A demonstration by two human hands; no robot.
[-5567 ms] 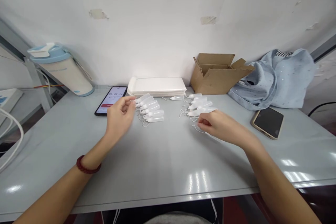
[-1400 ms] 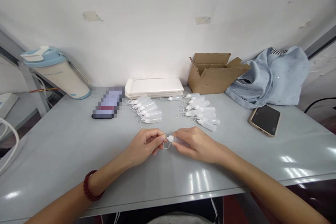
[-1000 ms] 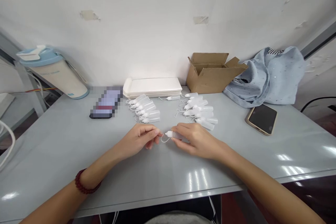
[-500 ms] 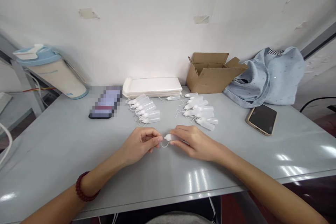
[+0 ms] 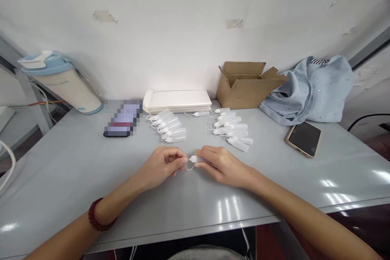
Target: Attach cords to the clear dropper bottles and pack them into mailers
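Note:
My right hand [image 5: 221,163] is closed round a small white dropper bottle [image 5: 194,159], held on its side with the nozzle pointing left; the fingers cover most of its body. A thin white cord [image 5: 190,168] loops below the nozzle toward my left hand [image 5: 166,166], whose thumb and index finger pinch its end near the tip. What sits at that end is hidden by the fingertips. Beyond my left hand lies a row of similar bottles [image 5: 172,125] with cords. Past my right hand is another loose group of bottles [image 5: 231,130], with a single bottle [image 5: 201,113] between the groups.
A stack of white trays [image 5: 179,99] and an open cardboard box [image 5: 250,91] stand by the wall. On the left are a tumbler [image 5: 67,85] and a phone [image 5: 117,132]; on the right, a blue cloth bag [image 5: 323,89] and another phone [image 5: 304,138]. All rest on a grey table [image 5: 122,207].
Both hands and the held bottle have shifted very slightly left. The grips look the same, and the other bottles lie as before.

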